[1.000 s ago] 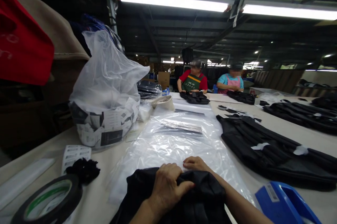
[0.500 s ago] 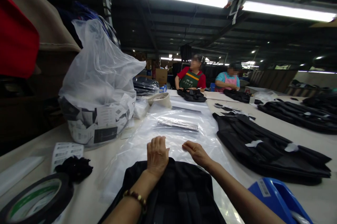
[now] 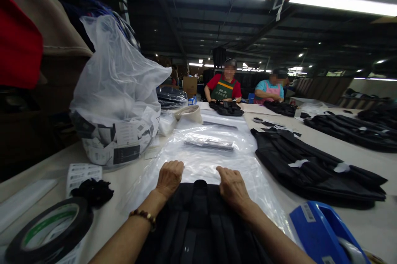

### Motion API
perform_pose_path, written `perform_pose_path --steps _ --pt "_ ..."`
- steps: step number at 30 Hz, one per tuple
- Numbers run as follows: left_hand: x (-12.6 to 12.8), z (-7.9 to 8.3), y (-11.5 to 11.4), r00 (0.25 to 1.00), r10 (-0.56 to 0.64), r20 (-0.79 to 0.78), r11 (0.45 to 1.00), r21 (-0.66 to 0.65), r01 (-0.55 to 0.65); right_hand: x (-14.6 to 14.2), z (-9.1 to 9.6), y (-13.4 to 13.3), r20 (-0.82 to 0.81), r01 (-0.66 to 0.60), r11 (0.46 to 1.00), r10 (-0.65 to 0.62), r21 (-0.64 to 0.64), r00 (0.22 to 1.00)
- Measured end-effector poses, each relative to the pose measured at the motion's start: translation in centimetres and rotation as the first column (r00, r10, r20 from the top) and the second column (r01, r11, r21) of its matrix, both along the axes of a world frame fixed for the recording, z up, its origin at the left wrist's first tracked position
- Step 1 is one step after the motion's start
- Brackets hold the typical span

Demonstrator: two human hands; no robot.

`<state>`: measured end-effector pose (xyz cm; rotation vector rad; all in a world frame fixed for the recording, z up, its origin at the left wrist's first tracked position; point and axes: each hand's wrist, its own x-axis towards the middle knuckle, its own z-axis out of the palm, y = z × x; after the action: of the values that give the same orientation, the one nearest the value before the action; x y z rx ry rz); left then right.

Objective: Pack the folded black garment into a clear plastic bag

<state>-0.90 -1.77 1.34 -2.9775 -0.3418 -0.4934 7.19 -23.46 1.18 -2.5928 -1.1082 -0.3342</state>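
The black bag (image 3: 201,222) is right in front of you, low in the middle, with its far end over the clear plastic (image 3: 204,162) on the table (image 3: 372,231). Its long way runs from your body straight out toward the far side, and its long strips run that same way. The end with the little black tab (image 3: 200,183) points away from you, toward the person in the green apron (image 3: 223,90). The near end goes out of sight at the bottom. Your left hand (image 3: 170,177) is curled at the bag's far left corner, and your right hand (image 3: 232,187) is curled at its far right corner. I can't tell if either one is pinching the cloth. A fat roll of tape (image 3: 83,222) sits to your left, and a blue tape holder (image 3: 305,229) to your right. The black bags (image 3: 319,179) past the holder lie on a slant instead.
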Motion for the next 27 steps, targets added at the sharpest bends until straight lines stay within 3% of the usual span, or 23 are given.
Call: perform_pose_path --steps 4,10,15,21,27 --pt "-3.4 0.1 3.4 0.997 0.046 -0.057 0.998 0.034 -0.044 -0.1 -1.0 -4.3 0.097 0.091 0.995 -0.086 -0.047 0.992" --pt "-8.2 -1.5 6.8 0.961 0.253 -0.115 0.967 0.002 -0.254 -1.5 -3.1 -10.0 0.132 0.159 0.982 -0.145 -0.103 0.981" --pt "-11.2 -2.9 5.9 0.931 0.312 -0.189 0.943 -0.060 -0.328 -2.7 -5.3 -12.2 0.114 0.197 0.979 -0.191 -0.043 0.975" --pt "-15.2 -3.8 4.8 0.921 0.351 -0.171 0.916 -0.145 -0.375 -6.0 -6.9 -15.4 0.057 0.205 0.962 -0.218 0.181 0.974" --pt "-18.4 -3.9 4.4 0.947 0.233 -0.223 0.891 -0.342 -0.299 -9.2 -7.4 -16.8 -0.190 0.209 0.935 -0.159 0.285 0.969"
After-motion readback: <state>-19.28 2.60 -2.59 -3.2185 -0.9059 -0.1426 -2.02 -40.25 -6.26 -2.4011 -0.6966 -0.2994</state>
